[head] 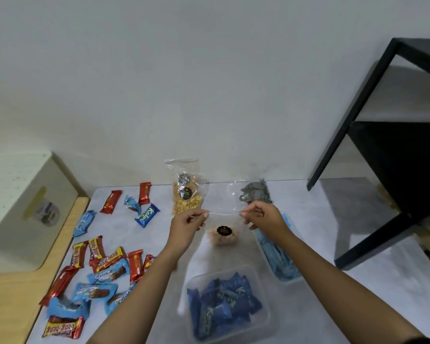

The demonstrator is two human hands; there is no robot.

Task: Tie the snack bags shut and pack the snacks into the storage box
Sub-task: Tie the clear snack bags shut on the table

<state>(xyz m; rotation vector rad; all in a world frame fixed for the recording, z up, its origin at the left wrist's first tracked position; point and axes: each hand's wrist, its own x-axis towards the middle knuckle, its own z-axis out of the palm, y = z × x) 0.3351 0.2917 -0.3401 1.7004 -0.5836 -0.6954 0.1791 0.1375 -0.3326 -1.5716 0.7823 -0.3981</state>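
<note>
My left hand (186,225) and my right hand (262,216) each pinch one upper corner of a clear snack bag (222,235), stretching its top edge taut between them above the table. The bag holds pale snacks and carries a round black label. Behind it, a second clear bag of yellow crackers (187,192) leans against the wall. A clear storage box (265,314) near the front holds several dark blue wrapped snacks. Another clear box (278,256) with light blue packs sits under my right forearm.
Loose red, blue and yellow snack bars (102,269) are scattered over the left of the grey table (320,289). A white lidded bin (23,207) stands at far left. A black shelf frame (382,145) rises at right. A dark patterned item (256,193) lies by the wall.
</note>
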